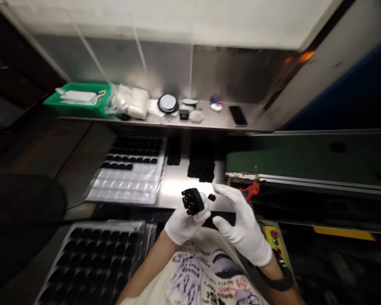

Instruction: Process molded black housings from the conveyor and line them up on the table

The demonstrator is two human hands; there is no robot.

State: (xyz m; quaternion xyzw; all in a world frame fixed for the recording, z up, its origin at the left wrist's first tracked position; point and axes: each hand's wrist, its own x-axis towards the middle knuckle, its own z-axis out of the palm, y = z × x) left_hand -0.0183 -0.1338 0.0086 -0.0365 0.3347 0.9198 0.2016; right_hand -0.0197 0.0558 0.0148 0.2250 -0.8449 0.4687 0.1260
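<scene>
My left hand (186, 222), in a white glove, is closed around a black part with several short prongs (193, 201); its exact kind I cannot make out. Just to the right, my gloved right hand (241, 226) has thumb and fingers spread, with nothing between them. A small black piece (211, 197) shows between the two hands, seemingly on the metal table (174, 182). Beyond it, black parts (201, 169) stand grouped in rows. On the left, a clear plastic tray (123, 182) holds rows of black parts at its far side.
Another tray of black parts (95, 258) lies lower left. The back shelf (209, 120) carries a green bin (79, 99), white bundles (133, 101) and a phone (238, 115). On the right are a green conveyor belt (305, 156), a red-orange handle (252, 190) and a yellow button box (274, 241).
</scene>
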